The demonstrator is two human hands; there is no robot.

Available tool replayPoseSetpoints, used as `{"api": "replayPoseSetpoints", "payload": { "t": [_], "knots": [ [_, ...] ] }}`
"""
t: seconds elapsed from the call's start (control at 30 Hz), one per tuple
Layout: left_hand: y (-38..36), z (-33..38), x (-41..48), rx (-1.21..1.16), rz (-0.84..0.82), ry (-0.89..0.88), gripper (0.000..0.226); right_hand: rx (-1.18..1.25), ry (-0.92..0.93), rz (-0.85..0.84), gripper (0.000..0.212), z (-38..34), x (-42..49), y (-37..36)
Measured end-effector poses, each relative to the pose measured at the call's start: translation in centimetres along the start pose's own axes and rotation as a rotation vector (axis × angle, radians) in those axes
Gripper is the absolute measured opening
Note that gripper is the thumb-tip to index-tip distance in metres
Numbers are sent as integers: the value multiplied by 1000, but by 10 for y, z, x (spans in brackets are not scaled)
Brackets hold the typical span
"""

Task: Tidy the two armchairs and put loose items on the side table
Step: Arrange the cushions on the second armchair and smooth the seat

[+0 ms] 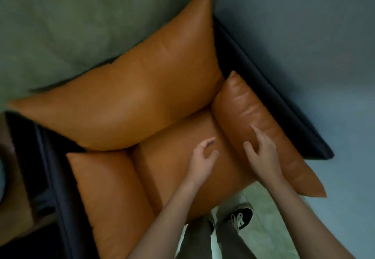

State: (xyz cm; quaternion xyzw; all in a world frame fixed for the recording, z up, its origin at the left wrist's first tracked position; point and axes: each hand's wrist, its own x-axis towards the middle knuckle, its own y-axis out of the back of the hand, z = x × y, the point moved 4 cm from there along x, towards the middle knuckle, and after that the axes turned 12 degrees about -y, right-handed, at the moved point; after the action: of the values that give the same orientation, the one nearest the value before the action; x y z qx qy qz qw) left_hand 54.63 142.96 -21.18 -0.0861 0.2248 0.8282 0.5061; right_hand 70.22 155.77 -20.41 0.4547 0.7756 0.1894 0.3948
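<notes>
In the head view, the armchair (46, 157) stood directly below the person. The right hand (261, 153) rested released, fingers (257, 133) spread, on the side cushion (249, 104), probably to seat it against the frame (272, 100); the left hand (203, 157) hovered loosely curled, empty, over the seat cushion (172, 171).

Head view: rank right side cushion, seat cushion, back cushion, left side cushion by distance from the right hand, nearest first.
1. Right side cushion: the right hand rests on it.
2. Seat cushion: just left of the hand.
3. Back cushion: behind the seat.
4. Left side cushion: across the seat, far left.
</notes>
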Motion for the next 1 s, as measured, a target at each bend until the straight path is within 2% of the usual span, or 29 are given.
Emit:
{"api": "replayPoseSetpoints", "payload": {
  "t": [0.2,0.37,0.53,0.67,0.83,1.0],
  "knots": [
    [-62,47,69,279,-143,-266,39,120,-68,11,60,51,11,46],
    [-84,62,131,523,-262,-438,46,-21,-78,9,64,64,38,28],
    [-100,67,195,785,-418,-621,47,-28,-101,66,67,53,75,8],
    [-104,49,223,1003,-498,-737,55,-186,-126,111,74,49,96,-6],
    [-104,33,227,1073,-467,-782,56,-382,-70,183,75,58,94,-15],
    [-97,33,226,1144,-525,-767,60,-442,-114,207,74,73,77,-10]
  ]
}}
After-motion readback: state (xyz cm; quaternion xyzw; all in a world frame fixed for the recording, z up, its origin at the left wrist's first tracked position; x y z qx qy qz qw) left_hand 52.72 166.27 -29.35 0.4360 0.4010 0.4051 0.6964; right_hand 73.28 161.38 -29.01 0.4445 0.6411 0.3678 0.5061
